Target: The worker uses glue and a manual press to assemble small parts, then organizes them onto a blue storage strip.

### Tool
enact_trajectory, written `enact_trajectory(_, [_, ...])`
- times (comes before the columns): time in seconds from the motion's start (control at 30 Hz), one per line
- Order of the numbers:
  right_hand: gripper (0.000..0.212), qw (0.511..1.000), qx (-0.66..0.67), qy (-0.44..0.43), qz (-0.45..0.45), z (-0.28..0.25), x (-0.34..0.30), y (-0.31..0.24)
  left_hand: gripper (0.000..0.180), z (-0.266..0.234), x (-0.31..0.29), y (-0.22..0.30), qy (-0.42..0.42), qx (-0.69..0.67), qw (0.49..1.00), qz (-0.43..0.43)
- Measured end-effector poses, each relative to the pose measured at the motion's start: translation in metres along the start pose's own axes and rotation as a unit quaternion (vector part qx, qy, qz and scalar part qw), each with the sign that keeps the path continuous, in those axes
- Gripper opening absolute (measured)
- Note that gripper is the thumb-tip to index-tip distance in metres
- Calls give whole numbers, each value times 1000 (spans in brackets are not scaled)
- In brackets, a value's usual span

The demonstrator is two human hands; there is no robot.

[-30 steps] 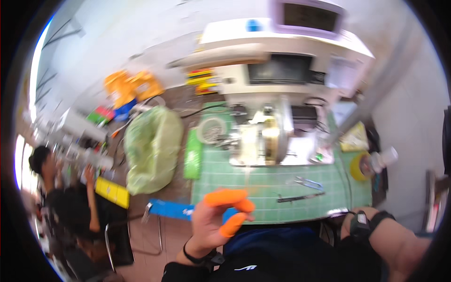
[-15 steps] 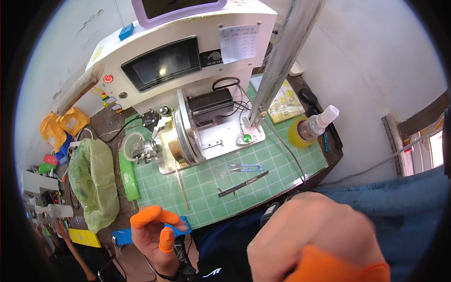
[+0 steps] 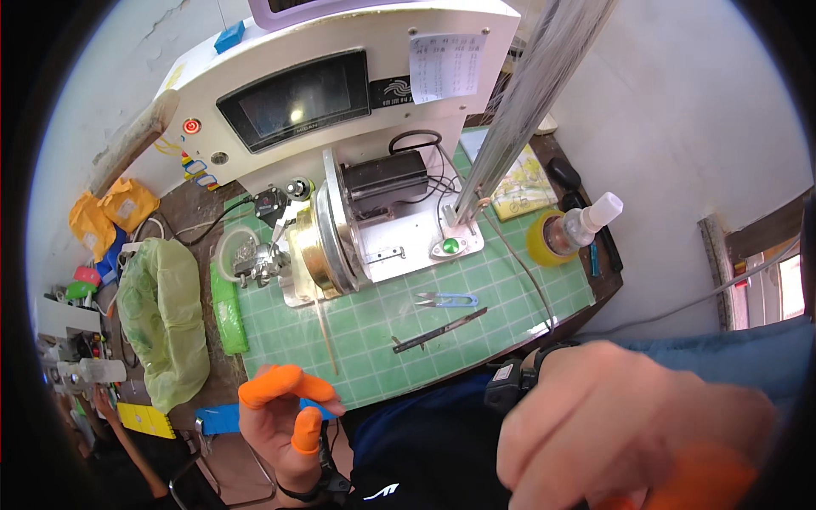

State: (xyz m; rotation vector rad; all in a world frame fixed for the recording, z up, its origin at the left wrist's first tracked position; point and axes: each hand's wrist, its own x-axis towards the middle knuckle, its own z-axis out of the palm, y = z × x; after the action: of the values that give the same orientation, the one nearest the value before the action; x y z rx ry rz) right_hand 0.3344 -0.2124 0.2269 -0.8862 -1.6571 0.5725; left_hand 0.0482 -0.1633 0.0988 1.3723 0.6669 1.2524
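Orange finger caps cover digits of the left hand, half curled before the near edge of a green gridded mat, thumb apart from fingers and nothing visible between them, while the right hand looms blurred at lower right, knuckles up, its fingers too hidden to tell whether it grips anything. Nearest the left fingertips, a thin tan stick slants down from a brass-coloured drum; blue-handled snips and a slim dark tool lie side by side on the mat, untouched. Good handling here would seem to call for a light touch at the capped tips, with the snips taken by the loop at right rather than the blades pointing left, and sleeves clear of the drum. Behind rises a white machine with a dark screen. Obstacles ring the space: a clear-wrapped post stands at the right, a grey cord trails from its foot to the mat's near edge, and a white-capped bottle stands in a yellow holder. At left, a green packet and a pale green bag crowd the brown worktop; another person's forearm shows beyond.
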Motion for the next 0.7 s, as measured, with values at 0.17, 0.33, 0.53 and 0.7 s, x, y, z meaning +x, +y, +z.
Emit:
enact_trajectory(0.17, [32, 953, -238, 117, -148, -4, 9, 13, 45, -1, 4, 1, -10, -2, 1000, -11])
enact_trajectory(0.33, [33, 878, -224, 418, -57, -36, 28, 71, 45, -7, 0, -5, 18, 3, 1000, -25])
enact_trajectory(0.53, [22, 892, -199, 404, -42, -36, 33, 69, 46, -6, 0, -8, 11, 38, 999, -5])
enact_trajectory(0.7, [17, 869, -197, 438, -118, -37, 41, 64, 47, -5, -3, -8, 40, 46, 998, -15])
